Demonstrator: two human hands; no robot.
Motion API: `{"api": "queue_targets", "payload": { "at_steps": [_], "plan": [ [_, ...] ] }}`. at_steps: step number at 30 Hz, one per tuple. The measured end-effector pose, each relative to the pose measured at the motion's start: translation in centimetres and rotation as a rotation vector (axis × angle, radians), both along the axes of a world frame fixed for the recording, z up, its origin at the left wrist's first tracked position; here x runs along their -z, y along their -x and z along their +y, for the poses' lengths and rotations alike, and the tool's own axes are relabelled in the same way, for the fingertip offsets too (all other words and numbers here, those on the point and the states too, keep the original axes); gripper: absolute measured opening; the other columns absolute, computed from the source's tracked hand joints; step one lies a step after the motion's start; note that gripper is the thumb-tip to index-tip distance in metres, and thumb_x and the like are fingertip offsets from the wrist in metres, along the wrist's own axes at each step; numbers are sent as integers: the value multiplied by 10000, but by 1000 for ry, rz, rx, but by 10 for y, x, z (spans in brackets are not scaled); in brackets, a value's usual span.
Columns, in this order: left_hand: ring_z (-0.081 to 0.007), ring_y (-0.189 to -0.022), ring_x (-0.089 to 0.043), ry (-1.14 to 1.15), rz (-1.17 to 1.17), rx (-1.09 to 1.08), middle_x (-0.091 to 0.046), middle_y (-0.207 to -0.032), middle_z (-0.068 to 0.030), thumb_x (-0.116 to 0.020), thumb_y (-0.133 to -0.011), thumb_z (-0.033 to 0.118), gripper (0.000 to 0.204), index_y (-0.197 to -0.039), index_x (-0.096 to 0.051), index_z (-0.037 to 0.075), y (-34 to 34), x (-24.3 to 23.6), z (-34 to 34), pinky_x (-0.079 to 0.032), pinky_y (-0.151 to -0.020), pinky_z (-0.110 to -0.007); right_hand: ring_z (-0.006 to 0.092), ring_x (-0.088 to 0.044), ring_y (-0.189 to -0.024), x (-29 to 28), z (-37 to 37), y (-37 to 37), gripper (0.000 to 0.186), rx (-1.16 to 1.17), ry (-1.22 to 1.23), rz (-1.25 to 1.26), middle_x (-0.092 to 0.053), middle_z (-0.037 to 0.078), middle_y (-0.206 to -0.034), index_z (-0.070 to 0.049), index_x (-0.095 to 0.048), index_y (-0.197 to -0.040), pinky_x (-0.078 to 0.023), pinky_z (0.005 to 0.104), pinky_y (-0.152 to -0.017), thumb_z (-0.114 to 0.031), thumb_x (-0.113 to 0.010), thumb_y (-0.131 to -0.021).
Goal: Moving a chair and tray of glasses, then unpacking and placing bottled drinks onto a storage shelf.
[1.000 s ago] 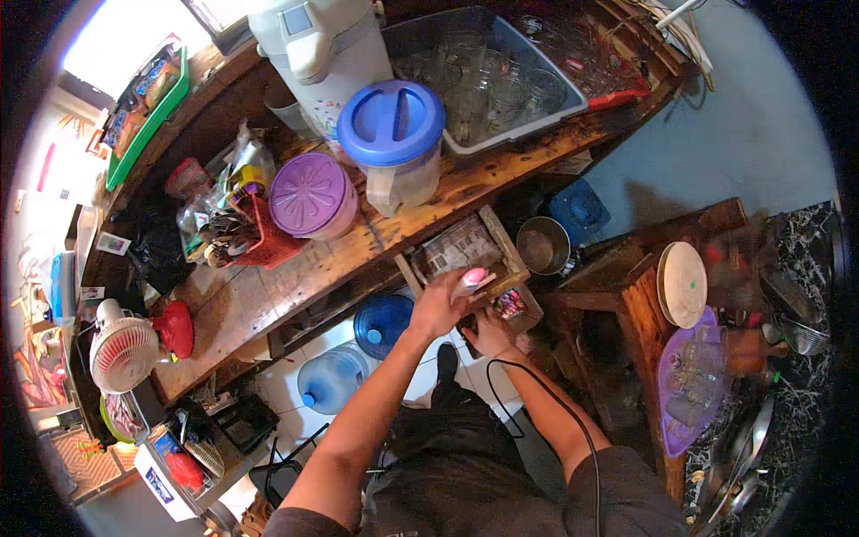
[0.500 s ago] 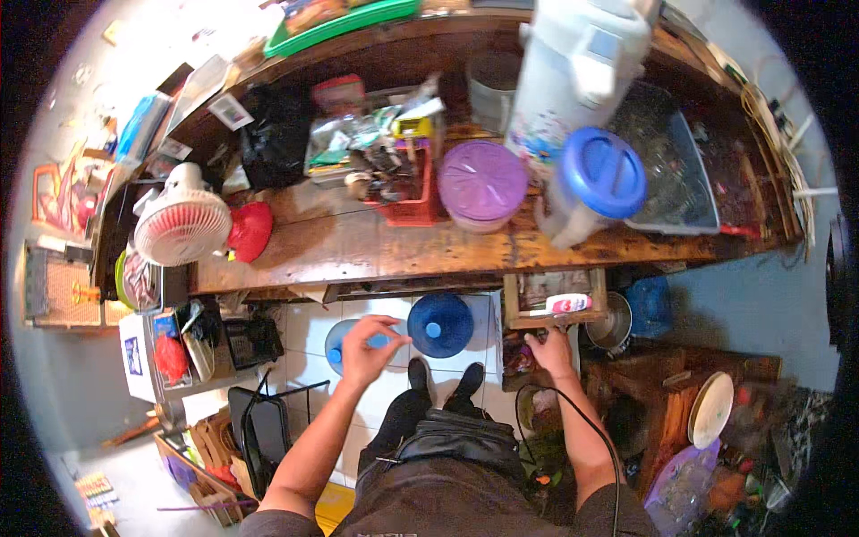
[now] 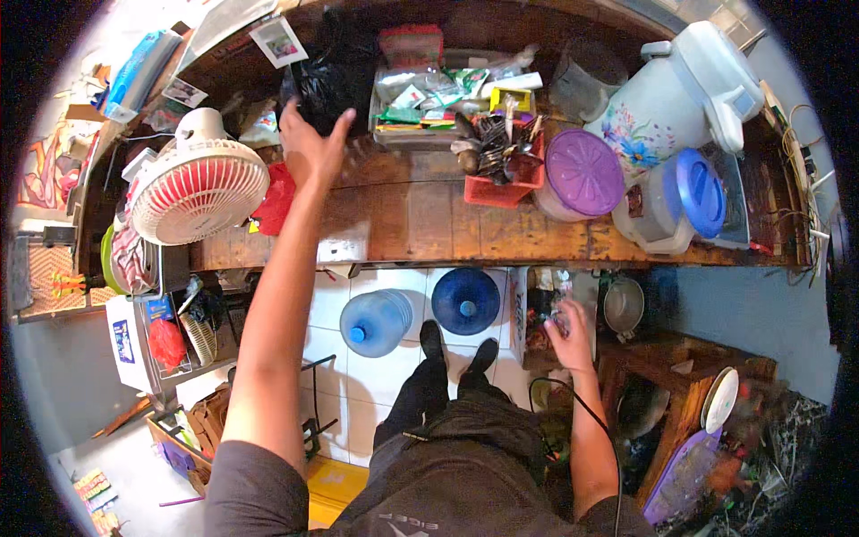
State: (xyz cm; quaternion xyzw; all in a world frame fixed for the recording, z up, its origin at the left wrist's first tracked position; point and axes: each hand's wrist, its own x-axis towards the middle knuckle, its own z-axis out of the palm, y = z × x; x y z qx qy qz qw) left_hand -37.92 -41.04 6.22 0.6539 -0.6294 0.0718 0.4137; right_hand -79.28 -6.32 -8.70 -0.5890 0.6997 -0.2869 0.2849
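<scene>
My left hand (image 3: 313,143) is stretched up over the wooden counter (image 3: 429,224), fingers apart, right beside a crumpled black plastic bag (image 3: 335,76) and holding nothing. A white fan with a red grille (image 3: 199,183) stands just left of that arm. My right hand (image 3: 571,333) is low on the right, resting on the contents of a pulled-out wooden drawer (image 3: 537,313) below the counter; whether it grips anything is not visible.
On the counter sit a red basket of cutlery (image 3: 503,174), a purple-lidded container (image 3: 582,174), a blue-lidded jug (image 3: 684,201) and a white floral dispenser (image 3: 680,89). Two blue water bottles (image 3: 376,320) (image 3: 465,300) lie on the tiled floor by my feet. A wooden stool (image 3: 689,394) stands at right.
My left hand rose from below the counter edge near the water bottles up to the black bag on the counter. My right hand stayed at the drawer. The view shifted right.
</scene>
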Motion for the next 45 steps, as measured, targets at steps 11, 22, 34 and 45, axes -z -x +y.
{"api": "queue_targets", "payload": {
  "at_steps": [11,22,34,45],
  "plan": [
    [-467,-842,-579,-246,88,155,-608,-874,-254,-430,-1023,270,245,-1040,-532,48,-19,59,42,-433,-719,-537,317,-551,-1209,-117,-60,-104,334,-221,-146,-192,-586,141,-1262,-46,-605,-1183,-424,382,-1033,-193,-679,-891],
    [-450,-776,-539,-307,213,470,-554,-790,-216,-488,-965,149,138,-885,-503,37,-28,35,128,-385,-664,-521,189,-594,-1090,-168,-197,-222,345,-405,115,-363,-553,88,-1314,-54,-591,-1234,-508,332,-886,-108,-661,-901],
    [-342,-874,-602,126,220,272,-609,-959,-154,-770,-802,238,406,-1086,-576,22,-17,-20,145,-453,-746,-436,367,-527,-1195,-156,-256,-288,701,-284,241,-327,-490,195,-1367,-85,-465,-1384,-417,403,-1040,-151,-759,-751],
    [-403,-889,-589,33,239,368,-623,-987,-204,-620,-738,-20,333,-1070,-592,-15,-13,-1,180,-478,-781,-453,326,-619,-1103,-157,-209,-255,228,-670,352,-355,-654,191,-1163,7,-671,-1073,-454,360,-971,-33,-641,-851]
  ]
}}
